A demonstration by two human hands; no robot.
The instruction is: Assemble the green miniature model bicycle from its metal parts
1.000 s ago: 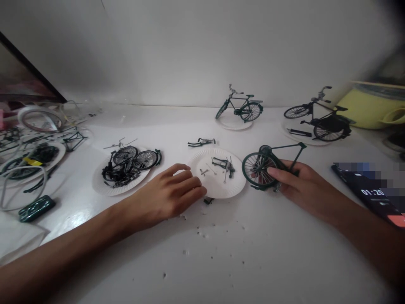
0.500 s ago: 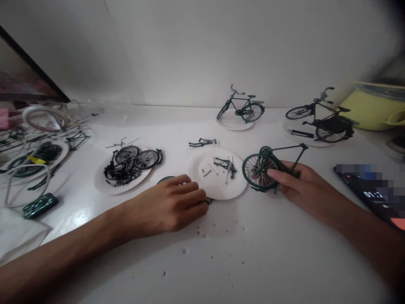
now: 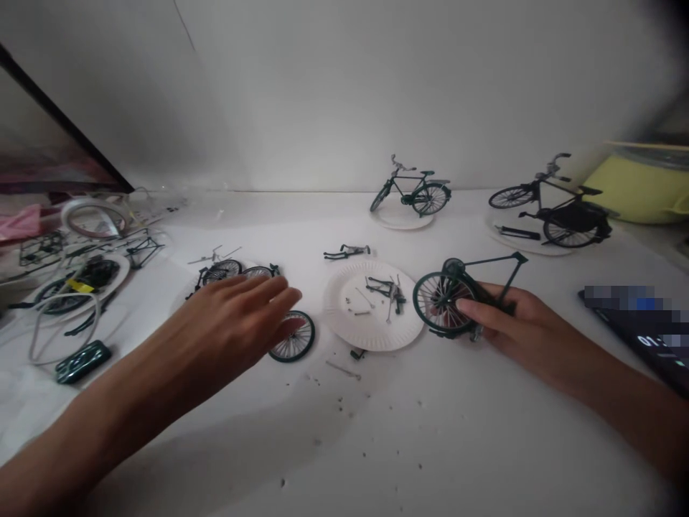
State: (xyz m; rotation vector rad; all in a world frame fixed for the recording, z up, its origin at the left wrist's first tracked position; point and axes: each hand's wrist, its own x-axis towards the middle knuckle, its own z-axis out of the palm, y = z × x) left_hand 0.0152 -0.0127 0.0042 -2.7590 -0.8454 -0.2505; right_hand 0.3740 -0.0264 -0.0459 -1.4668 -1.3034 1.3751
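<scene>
- Left hand (image 3: 242, 312): palm down, fingers and thumb apart; a loose wheel (image 3: 296, 345) lies just beyond its fingertips, partly hidden; whether they touch, I cannot tell.
- Right hand (image 3: 500, 312): clamped on a green half-built bike (image 3: 448, 303), whose fitted wheel points toward the left hand.
- Between the hands: a paper plate (image 3: 377, 343) of small parts (image 3: 392, 289), a thin rod (image 3: 344, 370) on the counter (image 3: 457, 445) nearer the person.
- Right of the right hand: a phone (image 3: 640, 337).
</scene>
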